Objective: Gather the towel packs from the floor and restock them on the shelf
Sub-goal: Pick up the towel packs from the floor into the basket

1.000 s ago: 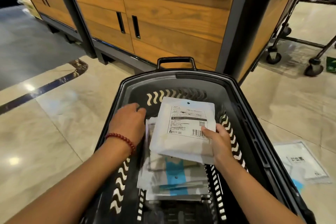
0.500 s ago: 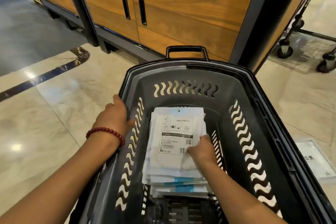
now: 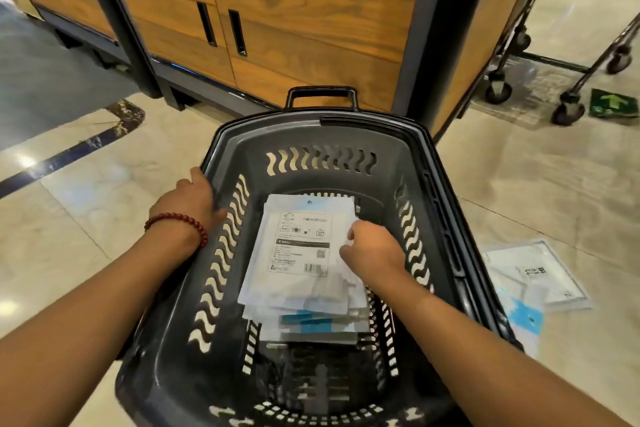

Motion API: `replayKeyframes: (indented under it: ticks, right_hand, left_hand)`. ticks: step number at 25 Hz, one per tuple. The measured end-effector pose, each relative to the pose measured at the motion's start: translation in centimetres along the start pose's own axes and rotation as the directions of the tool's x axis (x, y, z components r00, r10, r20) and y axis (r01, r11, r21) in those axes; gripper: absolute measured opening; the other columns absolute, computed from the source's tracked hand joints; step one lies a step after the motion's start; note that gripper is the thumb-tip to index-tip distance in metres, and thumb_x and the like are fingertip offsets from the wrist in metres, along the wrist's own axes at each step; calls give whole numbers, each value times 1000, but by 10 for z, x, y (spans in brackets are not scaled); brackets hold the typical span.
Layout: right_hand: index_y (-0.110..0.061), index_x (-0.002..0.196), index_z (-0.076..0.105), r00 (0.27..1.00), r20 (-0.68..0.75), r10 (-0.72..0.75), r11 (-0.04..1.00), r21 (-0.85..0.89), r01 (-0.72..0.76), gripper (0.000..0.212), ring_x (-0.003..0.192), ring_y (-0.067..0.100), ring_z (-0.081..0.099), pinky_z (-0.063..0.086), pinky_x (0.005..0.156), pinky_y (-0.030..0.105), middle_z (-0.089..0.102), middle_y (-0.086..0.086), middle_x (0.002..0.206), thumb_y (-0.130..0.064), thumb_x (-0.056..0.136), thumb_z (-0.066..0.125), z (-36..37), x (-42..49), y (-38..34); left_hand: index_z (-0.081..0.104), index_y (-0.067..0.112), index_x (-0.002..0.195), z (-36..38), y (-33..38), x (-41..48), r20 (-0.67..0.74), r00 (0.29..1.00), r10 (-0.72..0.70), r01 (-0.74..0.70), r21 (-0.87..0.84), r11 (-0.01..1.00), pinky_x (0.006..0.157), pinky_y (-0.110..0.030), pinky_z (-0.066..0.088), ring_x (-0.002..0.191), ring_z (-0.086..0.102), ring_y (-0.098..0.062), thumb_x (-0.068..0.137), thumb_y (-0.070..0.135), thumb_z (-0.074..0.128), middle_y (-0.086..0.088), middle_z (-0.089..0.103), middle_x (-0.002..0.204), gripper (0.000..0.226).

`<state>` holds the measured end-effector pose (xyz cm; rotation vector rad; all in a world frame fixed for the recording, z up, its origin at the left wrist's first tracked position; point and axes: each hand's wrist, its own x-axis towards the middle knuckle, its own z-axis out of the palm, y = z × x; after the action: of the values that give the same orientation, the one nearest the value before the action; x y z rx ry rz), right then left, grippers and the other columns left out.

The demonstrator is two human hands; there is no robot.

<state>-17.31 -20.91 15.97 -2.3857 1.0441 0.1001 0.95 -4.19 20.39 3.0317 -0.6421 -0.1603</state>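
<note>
A dark grey plastic basket [image 3: 446,229] stands on the floor in front of me. Inside it lies a stack of several white towel packs [image 3: 298,253], the top one showing a printed label and barcode. My left hand [image 3: 188,199] grips the basket's left rim, thumb inside the wall. My right hand [image 3: 372,246] is inside the basket at the right edge of the stack, fingers curled at the top pack's edge. Two more towel packs [image 3: 533,274] lie on the floor just right of the basket, one with a blue header.
A wood-panelled shelf base [image 3: 304,21] with dark posts stands right behind the basket. A wheeled metal cart [image 3: 568,111] stands at the far right, next to a green arrow floor sticker [image 3: 609,102]. Polished tile floor surrounds the basket.
The top pack has come down from above the basket onto the stack. My left hand shifted from inside the basket to its left rim. My right hand slid to the stack's right edge.
</note>
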Motion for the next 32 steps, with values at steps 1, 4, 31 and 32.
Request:
replayKeyframes:
  ticks: [1,4,31,32]
  right_hand:
    - [-15,95,55,999,-26,-40,999,-1,40,9,96,27,58,38,64,26,61,5,103,-17,87,51,-14,-8,0]
    - [-14,93,58,977,-155,-146,988,17,151,10,87,24,58,41,61,28,63,4,95,-19,88,51,-60,-48,11]
    - [-17,127,45,960,-1,281,958,-62,-280,40,114,22,48,45,85,32,52,4,124,-35,92,50,6,-68,408]
    - [-17,126,46,965,-12,262,964,-50,-263,41,113,22,49,45,83,32,52,4,123,-35,90,52,9,-44,415]
  left_hand:
    - [35,7,129,-5,3,-5,-8,1000,1,-1,60,998,84,-45,49,105,55,-38,83,42,61,-20,50,122,64]
    - [45,11,122,-27,33,-36,-68,991,112,-100,161,982,86,-45,50,106,54,-34,86,44,55,-16,51,121,49]
    - [46,15,132,267,369,-181,482,743,465,-418,-209,884,93,-27,41,119,51,-21,91,39,50,-4,53,133,48]
    - [46,15,132,279,373,-170,482,758,440,-383,-218,898,93,-27,41,118,52,-20,91,38,50,-4,54,132,47]
